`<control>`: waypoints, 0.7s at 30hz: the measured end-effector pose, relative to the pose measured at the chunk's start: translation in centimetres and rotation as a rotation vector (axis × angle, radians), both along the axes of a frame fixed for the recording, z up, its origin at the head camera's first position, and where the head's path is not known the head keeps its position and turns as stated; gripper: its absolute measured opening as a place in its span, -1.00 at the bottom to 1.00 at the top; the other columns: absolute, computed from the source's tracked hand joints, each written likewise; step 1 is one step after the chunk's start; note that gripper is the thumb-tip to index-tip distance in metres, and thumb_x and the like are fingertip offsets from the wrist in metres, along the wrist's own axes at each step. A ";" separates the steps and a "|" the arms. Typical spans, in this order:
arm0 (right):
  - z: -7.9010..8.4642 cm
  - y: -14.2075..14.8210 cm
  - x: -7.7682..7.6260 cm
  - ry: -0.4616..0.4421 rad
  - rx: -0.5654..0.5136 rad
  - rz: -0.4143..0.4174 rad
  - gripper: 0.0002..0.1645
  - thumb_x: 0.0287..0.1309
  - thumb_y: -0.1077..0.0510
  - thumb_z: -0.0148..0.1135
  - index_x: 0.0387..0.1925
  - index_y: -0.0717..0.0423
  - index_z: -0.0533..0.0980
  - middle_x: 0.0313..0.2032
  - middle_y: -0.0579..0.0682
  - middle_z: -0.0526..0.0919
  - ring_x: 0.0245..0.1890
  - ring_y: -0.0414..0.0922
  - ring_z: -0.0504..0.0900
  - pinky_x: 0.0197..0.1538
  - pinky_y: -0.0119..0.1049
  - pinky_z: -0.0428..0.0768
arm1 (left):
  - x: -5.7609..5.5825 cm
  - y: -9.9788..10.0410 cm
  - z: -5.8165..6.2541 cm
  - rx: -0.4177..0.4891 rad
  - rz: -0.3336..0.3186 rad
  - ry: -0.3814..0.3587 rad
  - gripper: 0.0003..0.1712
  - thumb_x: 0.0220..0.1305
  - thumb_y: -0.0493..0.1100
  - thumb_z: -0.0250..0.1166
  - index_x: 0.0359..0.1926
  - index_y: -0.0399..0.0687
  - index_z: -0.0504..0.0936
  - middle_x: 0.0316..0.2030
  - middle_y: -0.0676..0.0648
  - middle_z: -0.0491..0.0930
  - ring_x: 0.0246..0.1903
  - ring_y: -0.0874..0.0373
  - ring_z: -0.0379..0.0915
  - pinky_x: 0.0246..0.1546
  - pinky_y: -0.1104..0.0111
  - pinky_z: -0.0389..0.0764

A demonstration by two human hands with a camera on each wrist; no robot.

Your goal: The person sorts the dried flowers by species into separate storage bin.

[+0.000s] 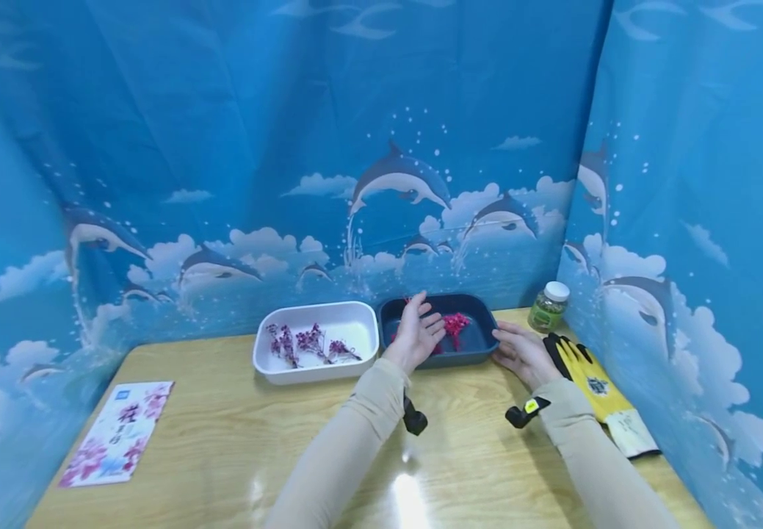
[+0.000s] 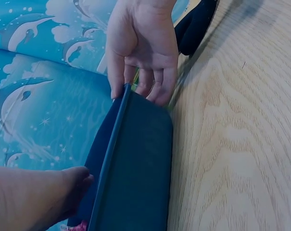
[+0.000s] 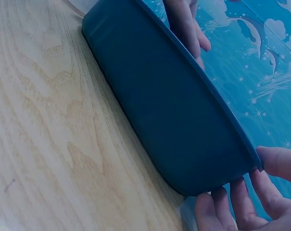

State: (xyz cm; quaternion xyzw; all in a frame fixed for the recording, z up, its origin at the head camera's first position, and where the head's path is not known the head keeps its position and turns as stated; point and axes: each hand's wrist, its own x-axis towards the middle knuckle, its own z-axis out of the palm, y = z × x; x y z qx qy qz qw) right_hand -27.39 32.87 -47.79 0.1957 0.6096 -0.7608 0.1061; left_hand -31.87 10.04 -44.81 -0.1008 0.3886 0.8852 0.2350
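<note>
A dark blue plastic tray (image 1: 462, 358) sits on the table against the backdrop, with bright pink dried flower sprigs (image 1: 455, 323) inside. My left hand (image 1: 414, 334) is over the tray's left part, its fingers extended and partly covering the contents. At the tray's right end, my right hand (image 1: 523, 353) holds the rim. The right wrist view shows the thumb (image 3: 280, 161) at the rim and the other fingers against the outer wall. Touching the dark tray's left side is a white tray (image 1: 315, 375) with several purplish dried flower sprigs (image 1: 311, 339).
A lidded jar (image 1: 546, 308) stands in the back right corner. Yellow and black work gloves (image 1: 592, 382) lie along the right edge of the wooden table (image 1: 222, 441). On the left lies a floral printed packet (image 1: 119, 433). A blue dolphin-print backdrop (image 1: 275, 147) encloses the table.
</note>
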 end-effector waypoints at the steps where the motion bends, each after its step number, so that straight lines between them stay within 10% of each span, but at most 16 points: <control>1: 0.1 0.0 0.0 0.000 0.003 0.003 -0.25 0.54 0.15 0.16 0.62 0.09 0.15 -0.23 -0.37 0.74 -0.12 -0.32 0.73 0.09 -0.33 0.63 | 0.0 -0.3 0.0 0.017 0.006 0.000 -0.08 0.60 0.18 0.00 0.67 -0.27 -0.09 0.63 -0.48 -0.04 0.66 -0.35 -0.13 0.75 -0.01 0.01; 12: 0.5 1.0 -0.3 0.023 0.059 0.019 -0.17 0.57 0.07 0.14 0.66 0.10 0.04 -0.14 -0.36 0.65 -0.12 -0.36 0.71 0.08 -0.38 0.67 | 0.5 -4.5 0.7 0.087 -0.005 0.061 -0.06 0.64 0.37 -0.29 0.68 -0.21 -0.06 0.64 -0.40 0.04 0.67 -0.26 -0.08 0.75 0.02 -0.01; 21: 2.2 1.7 -0.8 0.171 0.404 -0.189 -0.23 0.64 -0.16 -0.13 0.64 0.16 0.12 0.55 0.19 0.29 0.55 0.07 0.28 0.64 -0.01 0.34 | 0.5 -10.3 2.8 -0.124 0.020 0.230 -0.13 0.68 0.28 -0.34 0.67 -0.25 -0.07 0.63 -0.42 0.05 0.68 -0.26 -0.09 0.76 0.04 -0.02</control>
